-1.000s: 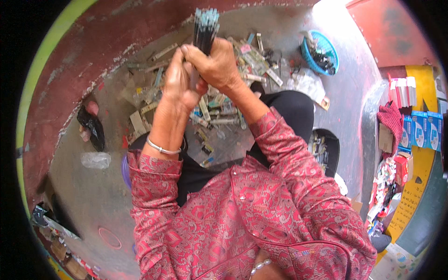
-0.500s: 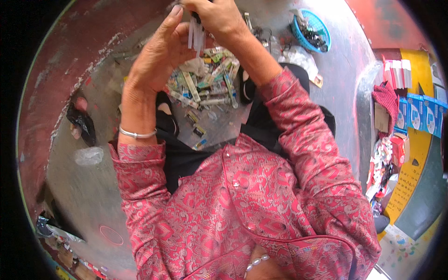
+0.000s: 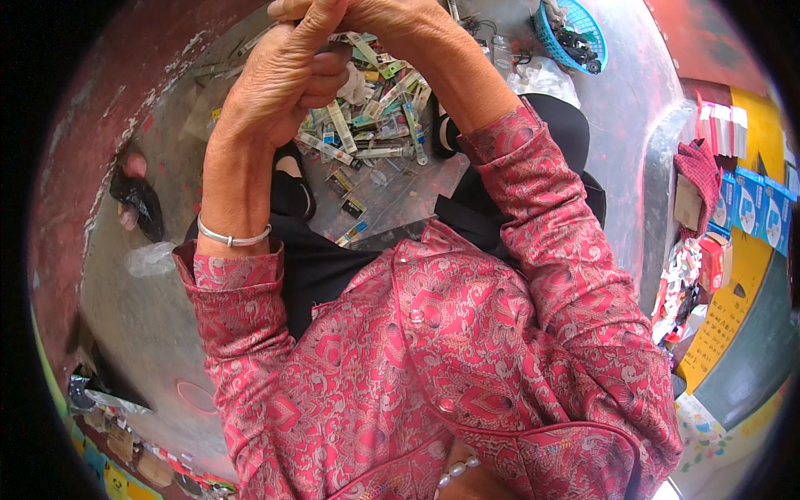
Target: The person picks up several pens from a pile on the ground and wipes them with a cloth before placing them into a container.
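At the top edge of the picture my two hands come together, partly cut off. My left hand [image 3: 279, 83] has its fingers curled in and its thumb pointing up against the other hand. My right hand [image 3: 387, 15] bends over from the right, closed, its fingertips mostly hidden behind the left thumb or out of the picture. Whatever lies between the hands is hidden. Below them, on the floor between my feet, spreads a pile of small narrow plastic packets and clear strips [image 3: 367, 117]. A crumpled whitish piece [image 3: 353, 87] lies among them, beside the left fingers.
A blue plastic basket [image 3: 572, 35] with dark bits stands at the far right, near a clear plastic bag [image 3: 546, 82]. On the left floor are a black bag [image 3: 143, 204] and a crumpled clear bag [image 3: 152, 260]. Blue boxes [image 3: 754, 204] stand at the right rim.
My left fingers, spread before, have curled in. Both hands have drawn together toward the upper left. The translucent strips that hung below them are now out of sight.
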`<state>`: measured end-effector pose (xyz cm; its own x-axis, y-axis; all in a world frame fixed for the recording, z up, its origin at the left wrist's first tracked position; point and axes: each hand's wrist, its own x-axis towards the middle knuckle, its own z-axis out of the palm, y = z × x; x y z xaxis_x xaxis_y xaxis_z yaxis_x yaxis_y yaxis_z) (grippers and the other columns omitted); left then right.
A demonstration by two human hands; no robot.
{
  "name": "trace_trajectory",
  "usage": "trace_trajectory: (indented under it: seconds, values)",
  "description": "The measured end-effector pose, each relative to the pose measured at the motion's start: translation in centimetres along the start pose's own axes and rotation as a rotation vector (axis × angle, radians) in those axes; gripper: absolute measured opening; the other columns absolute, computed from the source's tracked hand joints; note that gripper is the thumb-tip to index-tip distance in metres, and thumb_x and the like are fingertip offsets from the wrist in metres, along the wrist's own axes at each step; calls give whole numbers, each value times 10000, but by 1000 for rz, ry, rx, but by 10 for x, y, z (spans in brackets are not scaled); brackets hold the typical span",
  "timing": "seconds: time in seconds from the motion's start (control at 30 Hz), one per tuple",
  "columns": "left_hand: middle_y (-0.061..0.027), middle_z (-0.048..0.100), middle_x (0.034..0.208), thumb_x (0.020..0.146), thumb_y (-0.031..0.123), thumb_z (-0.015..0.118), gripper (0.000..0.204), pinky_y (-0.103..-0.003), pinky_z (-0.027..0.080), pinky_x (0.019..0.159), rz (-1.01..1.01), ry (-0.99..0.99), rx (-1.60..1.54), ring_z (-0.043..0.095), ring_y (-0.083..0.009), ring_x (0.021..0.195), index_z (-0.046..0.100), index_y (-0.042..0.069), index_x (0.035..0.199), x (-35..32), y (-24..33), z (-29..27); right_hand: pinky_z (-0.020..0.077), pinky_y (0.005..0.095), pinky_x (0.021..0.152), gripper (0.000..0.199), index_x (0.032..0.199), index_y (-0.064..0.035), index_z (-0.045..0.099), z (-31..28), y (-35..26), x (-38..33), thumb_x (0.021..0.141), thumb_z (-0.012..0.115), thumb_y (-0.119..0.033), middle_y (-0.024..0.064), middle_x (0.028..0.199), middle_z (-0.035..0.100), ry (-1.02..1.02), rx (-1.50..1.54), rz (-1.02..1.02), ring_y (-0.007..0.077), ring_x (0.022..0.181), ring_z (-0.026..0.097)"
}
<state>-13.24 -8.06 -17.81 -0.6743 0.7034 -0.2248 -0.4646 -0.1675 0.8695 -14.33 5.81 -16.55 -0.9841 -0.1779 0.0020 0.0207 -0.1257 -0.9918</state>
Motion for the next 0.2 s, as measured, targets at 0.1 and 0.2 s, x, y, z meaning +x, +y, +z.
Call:
trace_trajectory:
  seconds: [0.1, 0.2]
  values:
    - [95, 280, 529, 776, 507, 581, 397, -161, 148, 371, -49, 8, -120, 223, 4, 428, 458, 130, 799, -1, 4, 4, 396, 238, 505, 234, 746, -34, 628, -6, -4, 1, 709, 688, -257, -13, 641, 545, -83, 39, 95, 83, 556, 484]
    - [92, 278, 517, 786, 491, 582, 378, -161, 141, 349, -161, -85, -223, 224, 2, 409, 461, 135, 811, 6, 6, 2, 407, 236, 525, 254, 767, -35, 635, -23, -21, 5, 715, 693, -277, -7, 662, 562, -266, 107, 238, 85, 588, 504]
